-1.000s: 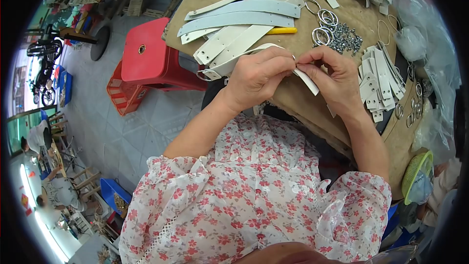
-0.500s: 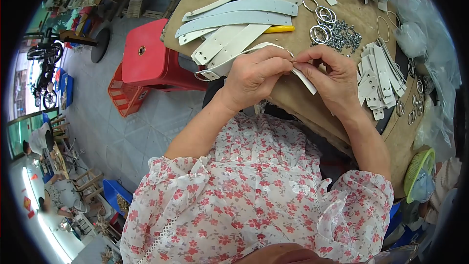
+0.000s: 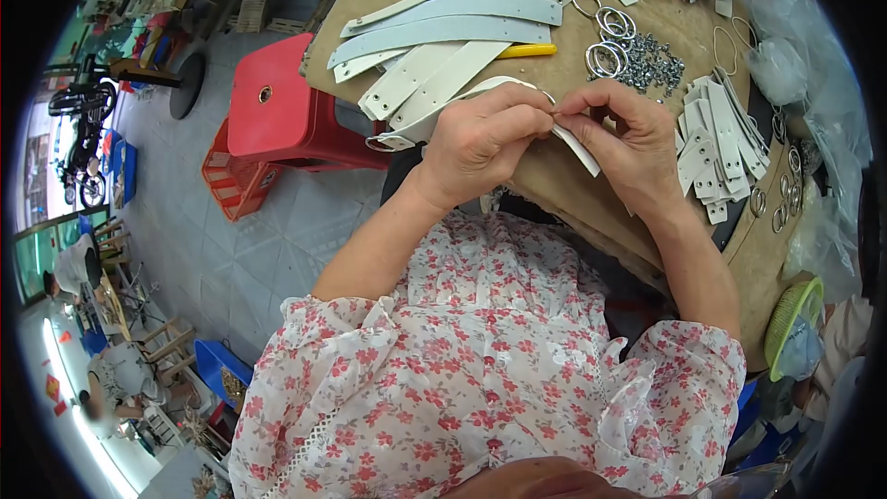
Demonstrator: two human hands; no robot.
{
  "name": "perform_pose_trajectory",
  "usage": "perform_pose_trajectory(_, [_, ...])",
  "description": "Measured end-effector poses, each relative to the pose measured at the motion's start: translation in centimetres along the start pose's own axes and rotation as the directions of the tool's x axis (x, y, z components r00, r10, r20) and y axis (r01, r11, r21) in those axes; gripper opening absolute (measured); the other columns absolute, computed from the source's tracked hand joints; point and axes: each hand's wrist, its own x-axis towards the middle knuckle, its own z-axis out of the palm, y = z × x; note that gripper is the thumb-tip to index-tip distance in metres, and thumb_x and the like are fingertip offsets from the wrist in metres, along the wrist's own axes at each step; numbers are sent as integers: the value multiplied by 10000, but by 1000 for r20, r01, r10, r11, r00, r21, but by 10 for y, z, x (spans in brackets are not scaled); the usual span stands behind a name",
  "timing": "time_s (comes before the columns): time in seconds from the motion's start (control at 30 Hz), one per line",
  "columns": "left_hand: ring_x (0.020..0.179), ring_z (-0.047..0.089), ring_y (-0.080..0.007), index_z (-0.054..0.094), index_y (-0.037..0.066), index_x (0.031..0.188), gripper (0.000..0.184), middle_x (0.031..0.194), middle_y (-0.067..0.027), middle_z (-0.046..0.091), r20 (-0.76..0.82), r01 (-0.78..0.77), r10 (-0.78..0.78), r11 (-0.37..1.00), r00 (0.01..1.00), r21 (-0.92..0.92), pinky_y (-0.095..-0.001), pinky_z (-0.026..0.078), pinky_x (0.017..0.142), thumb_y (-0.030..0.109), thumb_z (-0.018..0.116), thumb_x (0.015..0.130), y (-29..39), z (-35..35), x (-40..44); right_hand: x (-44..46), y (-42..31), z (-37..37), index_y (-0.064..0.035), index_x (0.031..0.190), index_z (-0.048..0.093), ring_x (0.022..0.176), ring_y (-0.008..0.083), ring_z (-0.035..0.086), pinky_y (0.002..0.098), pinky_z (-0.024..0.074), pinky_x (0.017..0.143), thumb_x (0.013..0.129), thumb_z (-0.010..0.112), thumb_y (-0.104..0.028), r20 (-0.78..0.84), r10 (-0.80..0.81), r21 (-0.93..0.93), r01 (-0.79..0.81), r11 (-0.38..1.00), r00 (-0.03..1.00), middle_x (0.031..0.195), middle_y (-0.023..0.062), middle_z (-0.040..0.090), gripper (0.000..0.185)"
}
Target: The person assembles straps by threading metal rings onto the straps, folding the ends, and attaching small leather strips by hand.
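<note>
My left hand [image 3: 485, 143] and my right hand [image 3: 633, 143] meet at the table's near edge, both pinching a white strap [image 3: 577, 152]. One short end of it slants down between the hands. Behind my left hand a longer white band curves, with a metal ring at its far left end. Part of a ring shows just above my fingertips. My fingers hide the exact spot they pinch and any small part there. Beyond my right hand lie metal rings [image 3: 605, 59] and a pile of small metal fasteners [image 3: 658, 65].
White and pale blue straps [image 3: 443, 32] and a yellow tool [image 3: 528, 51] lie on the round table [image 3: 591, 212]. Short punched tabs [image 3: 716, 148] are heaped right. A red stool [image 3: 268, 111] stands left. A green basket [image 3: 793, 328] and plastic bags [image 3: 804, 65] are right.
The hands stay pinched on the strap, with only a tiny shift of the fingers. The view has moved very slightly.
</note>
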Motion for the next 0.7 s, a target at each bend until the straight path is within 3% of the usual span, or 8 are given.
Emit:
perform_pose_trajectory(0.07, [744, 649, -231, 642, 33, 842, 174, 877, -76, 646, 5, -25, 25, 1000, 1000, 5, -294, 524, 641, -80, 642, 708, 0, 0, 0, 1, -2, 0, -29, 893, 653, 770, 47, 566, 193, 453, 699, 812, 650, 45, 5, 29, 32, -29, 999, 1000, 832, -15, 641, 110])
perform_pose_trajectory(0.1, [746, 650, -233, 641, 33, 839, 170, 879, -76, 648, -1, -17, 17, 1000, 1000, 2, -294, 524, 641, -78, 641, 710, 0, 0, 0, 2, 1, 3, -27, 877, 658, 657, 54, 553, 211, 449, 598, 796, 659, 6, -53, -43, 39, 45, 998, 998, 741, 4, 634, 87])
perform_pose_trajectory(0.13, [746, 650, -233, 641, 33, 839, 170, 879, -76, 648, -1, -17, 17, 1000, 1000, 2, -294, 524, 641, -78, 641, 710, 0, 0, 0, 3, 2, 3, -27, 877, 658, 657, 54, 553, 211, 449, 598, 796, 659, 6, -53, -42, 40, 44, 998, 998, 741, 4, 634, 87])
perform_pose_trajectory(0.4, [739, 651, -227, 633, 34, 825, 157, 872, -76, 649, -6, 27, -27, 1000, 1000, -7, -292, 523, 642, -73, 643, 711, 2, 0, 1, 3, 4, -2, -32, 901, 664, 674, 55, 555, 215, 452, 618, 811, 651, 1, -4, -51, 69, 51, 996, 999, 749, 3, 640, 96])
perform_pose_trajectory(0.47, [739, 651, -226, 631, 34, 823, 158, 871, -76, 649, -11, 35, -35, 999, 999, -13, -292, 523, 642, -75, 644, 709, 2, 0, 0, 3, 3, -5, -17, 900, 650, 799, 62, 578, 203, 463, 732, 818, 616, 62, 69, 11, 40, -14, 999, 998, 852, 2, 652, 120])
perform_pose_trajectory(0.6, [743, 651, -226, 631, 34, 823, 162, 869, -76, 649, -7, 39, -40, 999, 999, -14, -294, 522, 642, -76, 646, 705, 2, 0, 1, 4, 4, -5, -19, 906, 651, 795, 59, 575, 201, 459, 719, 818, 614, 61, 60, -19, -3, 19, 1000, 998, 849, 0, 650, 125])
perform_pose_trajectory(0.7, [746, 650, -227, 632, 34, 825, 167, 870, -77, 650, -1, 42, -42, 999, 999, -21, -295, 522, 643, -79, 645, 703, 2, 0, 1, 4, 2, -3, -37, 915, 665, 662, 57, 553, 217, 452, 610, 807, 659, -8, 14, -72, -2, 72, 997, 997, 736, 9, 638, 112])
